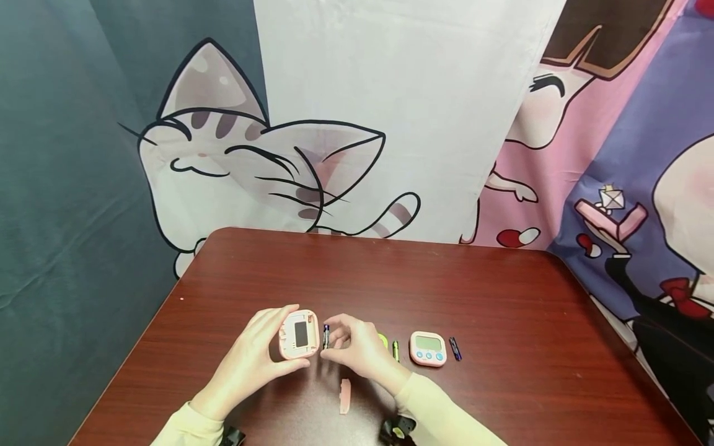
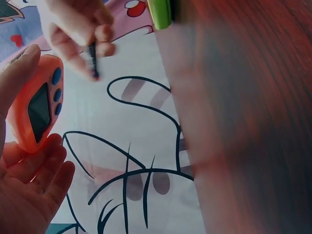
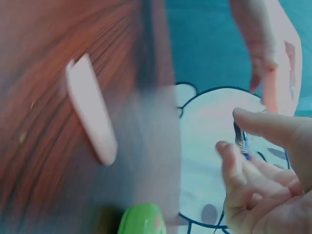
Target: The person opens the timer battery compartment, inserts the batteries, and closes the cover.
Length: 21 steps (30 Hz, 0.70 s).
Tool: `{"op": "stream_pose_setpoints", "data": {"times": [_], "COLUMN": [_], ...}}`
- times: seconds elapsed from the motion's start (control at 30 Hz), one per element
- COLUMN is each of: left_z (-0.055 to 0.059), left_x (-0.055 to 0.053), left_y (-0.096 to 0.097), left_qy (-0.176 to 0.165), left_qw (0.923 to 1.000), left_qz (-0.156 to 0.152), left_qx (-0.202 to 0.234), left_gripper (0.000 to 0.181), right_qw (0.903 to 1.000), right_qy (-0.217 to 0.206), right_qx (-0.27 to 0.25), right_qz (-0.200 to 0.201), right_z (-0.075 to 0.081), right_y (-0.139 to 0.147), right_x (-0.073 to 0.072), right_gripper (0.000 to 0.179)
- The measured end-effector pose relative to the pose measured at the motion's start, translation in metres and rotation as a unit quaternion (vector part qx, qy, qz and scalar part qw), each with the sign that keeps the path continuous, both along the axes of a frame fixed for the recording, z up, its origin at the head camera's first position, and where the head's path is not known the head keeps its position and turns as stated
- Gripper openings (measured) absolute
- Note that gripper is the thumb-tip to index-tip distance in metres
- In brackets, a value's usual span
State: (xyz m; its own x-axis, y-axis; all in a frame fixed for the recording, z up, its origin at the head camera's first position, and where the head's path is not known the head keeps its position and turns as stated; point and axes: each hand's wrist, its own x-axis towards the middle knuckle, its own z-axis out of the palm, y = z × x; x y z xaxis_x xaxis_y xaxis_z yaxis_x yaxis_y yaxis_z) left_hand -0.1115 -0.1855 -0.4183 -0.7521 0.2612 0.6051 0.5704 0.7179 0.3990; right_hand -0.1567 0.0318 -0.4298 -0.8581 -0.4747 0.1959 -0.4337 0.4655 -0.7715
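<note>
My left hand (image 1: 248,353) grips a pink digital timer (image 1: 299,348) by its edges, thumb below and fingers above. The timer's back faces me, with an uncovered battery slot along its right side; its screen and blue buttons show in the left wrist view, where the timer (image 2: 40,105) looks orange. Just to the right, my right hand (image 1: 365,353) pinches a small dark battery (image 1: 326,337) between thumb and fingertips, upright beside the timer and apart from it. A pink battery cover (image 1: 345,396) lies on the table below the hands, also seen in the right wrist view (image 3: 92,114).
Right of my right hand, a green battery (image 1: 395,350) and a partly hidden green object (image 1: 383,340) are on the brown table (image 1: 502,396). Farther right lie a second pink timer (image 1: 427,356), face up, and another dark battery (image 1: 455,349). A printed curtain (image 1: 346,74) hangs behind.
</note>
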Motion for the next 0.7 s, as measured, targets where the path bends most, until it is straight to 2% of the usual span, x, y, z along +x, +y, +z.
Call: {"op": "stream_pose_setpoints", "data": {"times": [0.1, 0.37, 0.7], "left_z": [0.000, 0.000, 0.001], "left_x": [0.000, 0.002, 0.003], "left_y": [0.002, 0.006, 0.012], "left_qy": [-0.006, -0.031, -0.031], "left_qw": [1.0000, 0.9995, 0.9995], "left_qz": [0.000, 0.004, 0.001], "left_qx": [0.001, -0.004, -0.001], "left_gripper": [0.088, 0.089, 0.088], "right_qw": [0.9995, 0.9934, 0.9829], "right_qy": [0.003, 0.067, 0.139], "right_qx": [-0.031, -0.093, -0.120], "right_qz": [-0.002, 0.007, 0.019], "right_z": [0.008, 0.021, 0.025], "right_y": [0.004, 0.009, 0.012], "right_x": [0.005, 0.016, 0.024], "right_gripper": [0.046, 0.048, 0.042]}}
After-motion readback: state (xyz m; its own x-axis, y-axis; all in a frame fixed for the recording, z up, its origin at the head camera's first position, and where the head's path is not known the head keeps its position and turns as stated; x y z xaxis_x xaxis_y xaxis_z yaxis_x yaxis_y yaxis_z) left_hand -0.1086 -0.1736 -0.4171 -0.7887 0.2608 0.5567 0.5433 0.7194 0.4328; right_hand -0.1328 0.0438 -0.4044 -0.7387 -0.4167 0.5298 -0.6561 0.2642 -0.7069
